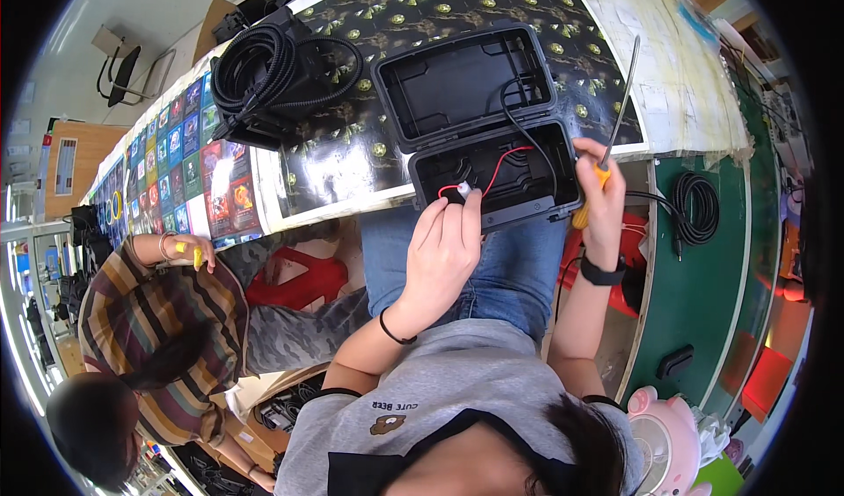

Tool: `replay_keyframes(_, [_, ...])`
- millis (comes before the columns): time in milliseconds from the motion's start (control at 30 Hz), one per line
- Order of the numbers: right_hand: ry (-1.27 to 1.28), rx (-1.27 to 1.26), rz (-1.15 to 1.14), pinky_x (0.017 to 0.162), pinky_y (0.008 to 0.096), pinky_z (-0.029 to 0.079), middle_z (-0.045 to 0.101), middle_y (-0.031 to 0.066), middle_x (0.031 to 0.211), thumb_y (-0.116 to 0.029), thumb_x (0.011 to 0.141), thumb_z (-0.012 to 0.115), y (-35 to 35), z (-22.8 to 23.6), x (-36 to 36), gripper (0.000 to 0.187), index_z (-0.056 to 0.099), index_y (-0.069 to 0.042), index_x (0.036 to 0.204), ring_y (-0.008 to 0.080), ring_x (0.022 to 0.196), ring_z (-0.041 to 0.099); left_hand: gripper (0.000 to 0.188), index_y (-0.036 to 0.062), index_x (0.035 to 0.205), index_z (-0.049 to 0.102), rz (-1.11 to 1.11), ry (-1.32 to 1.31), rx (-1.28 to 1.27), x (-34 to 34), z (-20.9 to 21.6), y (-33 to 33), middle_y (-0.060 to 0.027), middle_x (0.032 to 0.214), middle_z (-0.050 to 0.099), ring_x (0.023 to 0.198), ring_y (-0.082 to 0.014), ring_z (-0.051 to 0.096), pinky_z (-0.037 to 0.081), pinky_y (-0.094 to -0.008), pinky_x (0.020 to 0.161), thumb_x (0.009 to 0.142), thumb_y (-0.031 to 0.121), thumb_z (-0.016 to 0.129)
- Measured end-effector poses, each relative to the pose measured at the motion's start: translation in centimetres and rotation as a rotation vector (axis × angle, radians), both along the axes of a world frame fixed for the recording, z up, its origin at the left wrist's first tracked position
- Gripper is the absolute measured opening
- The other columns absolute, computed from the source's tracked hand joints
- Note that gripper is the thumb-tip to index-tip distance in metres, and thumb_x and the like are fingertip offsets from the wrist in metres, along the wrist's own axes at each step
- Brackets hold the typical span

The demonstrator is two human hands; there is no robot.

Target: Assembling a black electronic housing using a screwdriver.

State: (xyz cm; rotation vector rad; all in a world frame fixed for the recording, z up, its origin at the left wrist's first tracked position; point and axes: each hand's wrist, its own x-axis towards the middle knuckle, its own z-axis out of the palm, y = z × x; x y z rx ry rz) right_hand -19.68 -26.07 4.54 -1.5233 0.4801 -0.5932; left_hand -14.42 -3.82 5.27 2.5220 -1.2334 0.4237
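An open black plastic case (479, 113) lies at the near edge of a table under a black patterned cover (352, 157). A red wire (503, 164) and a black wire (526, 131) run inside the case's lower half. My left hand (444, 245) reaches into that lower half, its fingertips pinching a small part (461, 192) at the end of the red wire. My right hand (603, 199) rests at the case's right corner and grips a screwdriver (617, 118) by its yellow handle. The long metal shaft points up and away from me.
A coil of black corrugated hose on a black device (268, 74) sits on the table left of the case. Another person in a striped shirt (158, 320) sits at my left. A coiled black cable (699, 207) lies on a green surface to the right. A pink pig-shaped object (664, 426) stands lower right.
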Motion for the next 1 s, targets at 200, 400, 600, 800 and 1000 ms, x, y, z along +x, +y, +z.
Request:
replay_keyframes(200, [-0.013, -0.04, -0.012, 0.051, 0.0163, 0.041, 0.069, 0.0081, 0.104, -0.019, 0.096, 0.057, -4.1, 3.7, 5.2, 0.026, 0.063, -0.003, 0.116, 0.0014, 0.059, 0.052, 0.033, 0.0057, 0.097, 0.061, -0.025, -0.144, -0.091, 0.4, -1.4, 0.0, -0.0061, 0.082, 0.055, 0.082, -0.0208, 0.059, 0.047, -0.0332, 0.087, 0.066, 0.011, 0.07])
replay_keyframes(400, [-0.045, -0.354, 0.311, 0.085, 0.0238, 0.044, 0.065, 0.0036, 0.111, -0.027, 0.093, 0.063, -4.8, 4.9, 11.5, 0.037, 0.062, -0.005, 0.123, 0.0096, 0.095, 0.057, 0.03, 0.0081, 0.092, 0.06, -0.018, -0.129, -0.096, 0.5, -1.6, 0.1, -0.0053, 0.08, 0.054, 0.081, -0.0203, 0.059, 0.047, -0.0324, 0.084, 0.064, 0.013, 0.07])
replay_keyframes(600, [0.031, -0.333, 0.251, 0.086, 0.0229, 0.042, 0.063, 0.003, 0.103, -0.026, 0.09, 0.067, -4.5, 4.8, 12.1, 0.038, 0.063, -0.005, 0.121, 0.0094, 0.092, 0.055, 0.036, 0.0092, 0.088, 0.057, 0.002, -0.133, -0.081, 2.1, -0.9, -0.5, -0.0052, 0.08, 0.054, 0.081, -0.0214, 0.059, 0.047, -0.033, 0.082, 0.056, 0.014, 0.073])
replay_keyframes(800, [-0.117, -0.345, 0.158, 0.095, 0.0266, 0.04, 0.064, 0.0078, 0.115, -0.021, 0.091, 0.066, -4.9, 6.7, 9.3, 0.031, 0.062, -0.005, 0.117, 0.0122, 0.105, 0.055, 0.03, 0.0069, 0.084, 0.056, -0.057, -0.068, -0.086, 4.2, 0.6, -1.1, -0.007, 0.08, 0.056, 0.081, -0.0225, 0.06, 0.048, -0.0321, 0.079, 0.058, 0.009, 0.07])
replay_keyframes(1000, [-0.384, -0.331, 0.15, 0.104, 0.0348, 0.038, 0.063, 0.0123, 0.124, -0.018, 0.093, 0.064, -3.2, 6.8, 8.2, 0.012, 0.061, -0.008, 0.1, 0.0223, 0.12, 0.055, 0.033, 0.0051, 0.088, 0.059, -0.13, -0.016, -0.093, 6.2, 1.8, -2.5, -0.0071, 0.083, 0.059, 0.078, -0.0216, 0.061, 0.047, -0.0316, 0.082, 0.065, 0.023, 0.074])
